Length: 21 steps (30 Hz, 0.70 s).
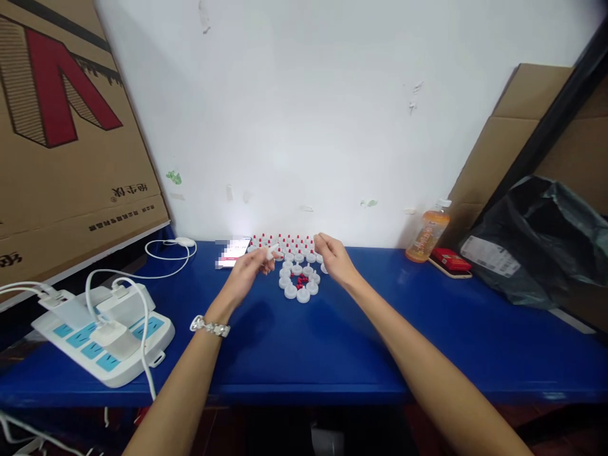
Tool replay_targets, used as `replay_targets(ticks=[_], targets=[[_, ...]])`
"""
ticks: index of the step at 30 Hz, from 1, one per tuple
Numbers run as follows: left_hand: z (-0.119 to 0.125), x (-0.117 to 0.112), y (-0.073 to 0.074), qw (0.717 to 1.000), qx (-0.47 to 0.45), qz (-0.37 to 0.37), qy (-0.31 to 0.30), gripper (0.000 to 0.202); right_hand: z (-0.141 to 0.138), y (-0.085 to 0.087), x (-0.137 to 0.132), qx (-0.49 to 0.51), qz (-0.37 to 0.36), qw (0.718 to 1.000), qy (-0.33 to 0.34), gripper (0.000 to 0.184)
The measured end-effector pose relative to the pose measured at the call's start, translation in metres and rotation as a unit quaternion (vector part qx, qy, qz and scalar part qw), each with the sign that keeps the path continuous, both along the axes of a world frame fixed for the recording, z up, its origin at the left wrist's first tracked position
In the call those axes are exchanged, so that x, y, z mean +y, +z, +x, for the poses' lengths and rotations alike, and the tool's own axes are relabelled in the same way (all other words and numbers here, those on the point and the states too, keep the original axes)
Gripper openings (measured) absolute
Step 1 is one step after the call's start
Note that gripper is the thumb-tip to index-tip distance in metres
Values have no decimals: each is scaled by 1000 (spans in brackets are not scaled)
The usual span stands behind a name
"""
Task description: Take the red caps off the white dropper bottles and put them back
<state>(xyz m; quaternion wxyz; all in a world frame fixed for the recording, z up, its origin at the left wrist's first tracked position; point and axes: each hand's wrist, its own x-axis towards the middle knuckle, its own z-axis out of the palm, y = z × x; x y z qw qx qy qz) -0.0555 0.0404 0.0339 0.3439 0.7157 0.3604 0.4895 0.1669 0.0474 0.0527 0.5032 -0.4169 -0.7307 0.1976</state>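
My left hand (247, 269), a bracelet on its wrist, pinches a white plastic nozzle cap (272, 251) between thumb and fingers. Opposite it, my right hand (334, 258) is closed with its fingertips together; whatever may be in them is too small or hidden to make out. Between and below the hands, several white nozzle caps (303, 295) without red tips form a ring on the blue table. Inside that ring lies a small heap of red tips (301, 280). Rows of white caps with red tips (288, 239) stand behind, against the wall, partly covered by my left hand.
A lit phone (236, 250) lies left of the caps. At the left edge sits a white power strip (109, 342) with plugs and cables. An orange drink bottle (429, 233), a red box (449, 259) and a dark plastic bag (532, 244) are at the right. Cardboard (71, 177) leans at the left.
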Motion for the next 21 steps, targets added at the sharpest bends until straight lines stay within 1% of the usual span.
replay_targets(ticks=[1,3,4,5,7,8,11,14,17,19,21], targets=[[0,0,-1,999,40,16,22,47,2,-1,0,-51,1,999,-9,40],[2,-1,-4,991,118,48,49,43,4,-6,0,-157,-3,987,-17,39],[3,-2,-5,986,145,64,56,43,3,-8,0,-188,-8,982,-23,37],[5,-3,-6,982,161,78,60,43,2,-9,-1,-195,-15,980,-31,35],[7,-4,-7,975,184,101,69,43,-1,-9,-2,-151,-31,987,-38,33],[8,-5,-7,972,193,108,73,43,-3,-9,-3,-114,-37,992,-29,33],[8,-4,-9,969,205,116,73,43,-10,-8,-4,-30,-49,997,47,29],[6,-2,-10,970,196,123,71,43,-19,-9,0,11,-68,991,112,26],[3,1,-10,973,178,126,76,42,-27,-8,8,56,-90,984,140,25],[1,2,-10,974,173,120,82,41,-31,-3,15,75,-123,977,157,25],[-2,4,-10,972,173,118,109,42,-35,2,24,76,-153,971,168,24]])
